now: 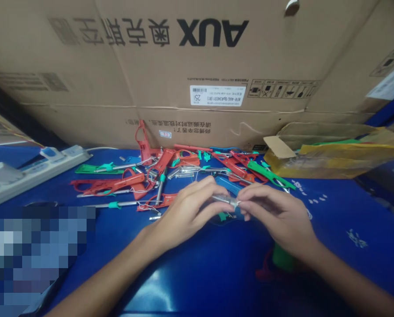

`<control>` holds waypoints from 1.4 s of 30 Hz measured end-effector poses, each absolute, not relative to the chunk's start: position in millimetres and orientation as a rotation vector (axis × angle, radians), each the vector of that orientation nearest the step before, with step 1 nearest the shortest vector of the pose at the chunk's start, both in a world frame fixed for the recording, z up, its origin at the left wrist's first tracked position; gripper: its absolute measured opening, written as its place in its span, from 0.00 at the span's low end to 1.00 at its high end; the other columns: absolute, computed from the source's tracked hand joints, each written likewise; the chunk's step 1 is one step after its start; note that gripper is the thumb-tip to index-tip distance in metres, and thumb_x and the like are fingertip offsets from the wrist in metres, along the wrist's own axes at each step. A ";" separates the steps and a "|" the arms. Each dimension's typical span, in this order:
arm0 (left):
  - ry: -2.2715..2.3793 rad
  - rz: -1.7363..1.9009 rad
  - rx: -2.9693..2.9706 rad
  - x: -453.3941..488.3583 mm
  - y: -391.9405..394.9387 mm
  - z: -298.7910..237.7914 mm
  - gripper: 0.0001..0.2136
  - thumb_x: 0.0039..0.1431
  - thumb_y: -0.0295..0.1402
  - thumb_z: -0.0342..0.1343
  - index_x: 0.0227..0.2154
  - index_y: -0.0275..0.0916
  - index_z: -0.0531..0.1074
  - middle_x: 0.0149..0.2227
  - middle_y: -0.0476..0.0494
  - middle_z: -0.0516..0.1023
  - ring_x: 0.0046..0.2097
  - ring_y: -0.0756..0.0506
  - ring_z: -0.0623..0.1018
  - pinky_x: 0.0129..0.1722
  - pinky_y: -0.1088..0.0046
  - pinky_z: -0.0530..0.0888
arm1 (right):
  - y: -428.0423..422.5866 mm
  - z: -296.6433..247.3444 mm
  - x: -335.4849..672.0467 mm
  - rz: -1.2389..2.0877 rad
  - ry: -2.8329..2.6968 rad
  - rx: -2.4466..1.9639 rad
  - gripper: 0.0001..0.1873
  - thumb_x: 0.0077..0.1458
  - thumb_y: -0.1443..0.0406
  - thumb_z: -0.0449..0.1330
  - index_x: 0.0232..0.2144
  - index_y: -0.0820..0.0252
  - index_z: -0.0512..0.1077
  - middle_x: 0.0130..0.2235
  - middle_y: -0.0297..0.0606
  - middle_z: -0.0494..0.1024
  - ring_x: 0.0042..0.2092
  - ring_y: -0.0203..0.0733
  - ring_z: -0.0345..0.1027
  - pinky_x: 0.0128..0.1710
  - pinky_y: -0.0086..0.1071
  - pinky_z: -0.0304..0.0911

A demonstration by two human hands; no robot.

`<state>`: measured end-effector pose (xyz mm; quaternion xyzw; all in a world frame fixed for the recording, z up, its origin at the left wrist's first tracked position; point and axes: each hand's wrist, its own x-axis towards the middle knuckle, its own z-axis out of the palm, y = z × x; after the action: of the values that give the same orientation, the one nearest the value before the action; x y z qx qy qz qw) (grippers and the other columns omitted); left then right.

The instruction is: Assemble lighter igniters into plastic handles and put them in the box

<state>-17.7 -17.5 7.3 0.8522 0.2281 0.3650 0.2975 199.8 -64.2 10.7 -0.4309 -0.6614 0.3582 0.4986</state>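
My left hand [193, 204] is closed in a pinch around a small, clear, silvery tube [224, 199]. At the tube's right end, my right hand [279, 215] pinches a tiny white tip, partly hidden by the fingertips. Just behind the hands lies a blue plastic shell [228, 185]. Spread beyond them are red plastic lighter-like handles [165, 162], a green handle [271, 175] and metal rods [160, 189] carrying teal clips. Several similar small clear cylinders [185, 171] are heaped among these parts.
A large cardboard carton [117, 88] walls off the back of the blue table [183, 273]. An open, taped box [332, 163] stands at right, with small white pieces [357, 239] nearer me. A power strip [45, 171] lies left; the lower-left corner is pixelated.
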 end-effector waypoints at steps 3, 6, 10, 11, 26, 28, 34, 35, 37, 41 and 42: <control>0.617 0.972 2.313 -16.7 -15.6 6.1 0.06 0.71 0.36 0.55 0.44 0.40 0.73 0.38 0.48 0.74 0.39 0.49 0.74 0.41 0.72 0.69 | -62.7 13.6 201.4 0.896 -1.628 -1.045 0.03 0.61 0.63 0.64 0.35 0.54 0.77 0.36 0.35 0.81 0.27 0.34 0.72 0.26 0.29 0.73; 0.619 0.988 2.407 -16.9 -12.1 3.5 0.08 0.71 0.37 0.54 0.45 0.39 0.73 0.39 0.46 0.76 0.40 0.48 0.74 0.41 0.71 0.69 | -60.9 14.7 203.7 0.784 -1.744 -1.063 0.03 0.62 0.64 0.63 0.35 0.54 0.77 0.37 0.34 0.81 0.27 0.33 0.71 0.26 0.28 0.71; 0.649 0.992 2.491 -18.9 -8.1 -0.4 0.10 0.72 0.40 0.53 0.45 0.39 0.73 0.40 0.45 0.76 0.40 0.47 0.74 0.41 0.70 0.70 | -59.5 12.3 204.4 0.631 -1.845 -1.104 0.06 0.65 0.64 0.59 0.37 0.53 0.76 0.35 0.34 0.81 0.28 0.35 0.72 0.30 0.31 0.71; 0.652 1.005 2.502 -19.3 -7.5 -1.0 0.10 0.72 0.40 0.53 0.45 0.39 0.73 0.39 0.45 0.76 0.40 0.47 0.74 0.41 0.70 0.70 | -59.5 11.5 204.1 0.608 -1.853 -1.114 0.06 0.66 0.64 0.59 0.37 0.53 0.76 0.35 0.34 0.81 0.28 0.35 0.72 0.32 0.32 0.72; 0.659 1.173 2.578 -14.3 -10.1 -6.4 0.13 0.70 0.44 0.53 0.42 0.38 0.73 0.37 0.46 0.77 0.37 0.48 0.74 0.39 0.70 0.69 | -67.2 10.2 197.2 0.836 -1.693 -1.199 0.08 0.66 0.61 0.59 0.38 0.57 0.76 0.27 0.33 0.82 0.22 0.33 0.72 0.21 0.27 0.67; 0.647 1.209 2.580 -14.0 -10.6 -5.8 0.14 0.70 0.45 0.53 0.42 0.39 0.73 0.37 0.46 0.78 0.37 0.48 0.74 0.39 0.70 0.69 | -67.8 13.1 196.8 0.842 -1.701 -1.199 0.07 0.66 0.61 0.59 0.37 0.56 0.76 0.27 0.33 0.82 0.21 0.32 0.70 0.21 0.27 0.67; 0.663 1.182 2.600 -11.4 -12.0 -6.9 0.13 0.69 0.44 0.54 0.42 0.38 0.73 0.36 0.47 0.77 0.37 0.49 0.75 0.38 0.71 0.68 | -67.9 17.2 202.7 0.825 -1.803 -1.182 0.07 0.66 0.63 0.59 0.35 0.55 0.76 0.22 0.29 0.80 0.19 0.31 0.67 0.19 0.25 0.63; 0.661 1.172 2.581 -10.5 -12.5 -8.0 0.13 0.69 0.44 0.54 0.42 0.38 0.73 0.37 0.47 0.78 0.37 0.49 0.75 0.38 0.71 0.68 | -67.9 17.1 203.9 0.803 -1.826 -1.178 0.07 0.66 0.63 0.59 0.35 0.54 0.76 0.22 0.29 0.80 0.19 0.31 0.67 0.19 0.24 0.63; 0.654 1.174 2.520 -8.7 -13.9 -10.2 0.13 0.70 0.43 0.54 0.42 0.38 0.74 0.38 0.46 0.78 0.38 0.48 0.75 0.39 0.71 0.69 | -68.0 17.2 205.4 0.754 -1.848 -1.161 0.07 0.66 0.63 0.59 0.35 0.54 0.76 0.23 0.29 0.80 0.20 0.31 0.67 0.21 0.25 0.64; 0.628 1.194 2.408 -6.8 -16.5 -10.8 0.10 0.70 0.40 0.55 0.43 0.39 0.74 0.39 0.46 0.77 0.39 0.48 0.75 0.40 0.71 0.70 | -68.1 19.2 205.4 0.714 -1.834 -1.136 0.07 0.65 0.65 0.59 0.35 0.53 0.77 0.23 0.28 0.80 0.21 0.31 0.68 0.21 0.25 0.64; 0.614 1.199 2.400 -6.7 -16.8 -10.1 0.09 0.70 0.39 0.55 0.43 0.39 0.74 0.39 0.46 0.77 0.39 0.49 0.74 0.40 0.71 0.71 | -68.0 19.8 205.3 0.720 -1.832 -1.130 0.08 0.65 0.66 0.59 0.35 0.53 0.77 0.23 0.28 0.80 0.21 0.31 0.68 0.20 0.24 0.64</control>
<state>-6.7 -16.8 -10.1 0.8555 0.2190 0.4275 0.1934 205.3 -68.0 19.8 -0.4513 -0.7316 0.2875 0.4225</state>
